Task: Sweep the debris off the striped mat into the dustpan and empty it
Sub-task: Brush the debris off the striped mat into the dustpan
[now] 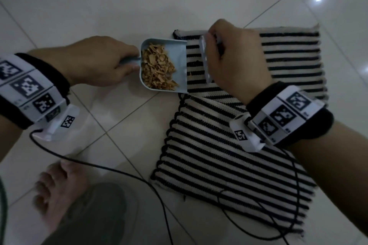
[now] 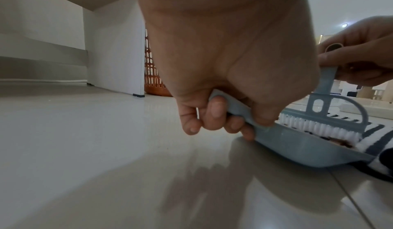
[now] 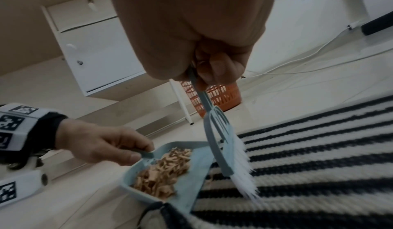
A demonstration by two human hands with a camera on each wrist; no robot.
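Note:
A pale blue dustpan [image 1: 180,59] lies on the tiled floor with its lip against the left edge of the black-and-white striped mat [image 1: 290,55]. Brown shavings [image 1: 157,67] are heaped inside it, also seen in the right wrist view as shavings [image 3: 163,170]. My left hand [image 1: 103,61] grips the dustpan handle [image 2: 236,108]. My right hand [image 1: 235,61] grips the handle of a small blue brush [image 3: 214,138], whose white bristles [image 3: 244,170] rest on the mat just right of the dustpan lip. A few brown bits [image 1: 196,63] lie on the mat by the lip.
A second striped mat [image 1: 229,165] overlaps the first at the front. Black cables [image 1: 119,171] trail over floor and mat. My bare foot [image 1: 57,187] is at the lower left. An orange basket [image 3: 223,96] and a white cabinet [image 3: 95,47] stand farther off.

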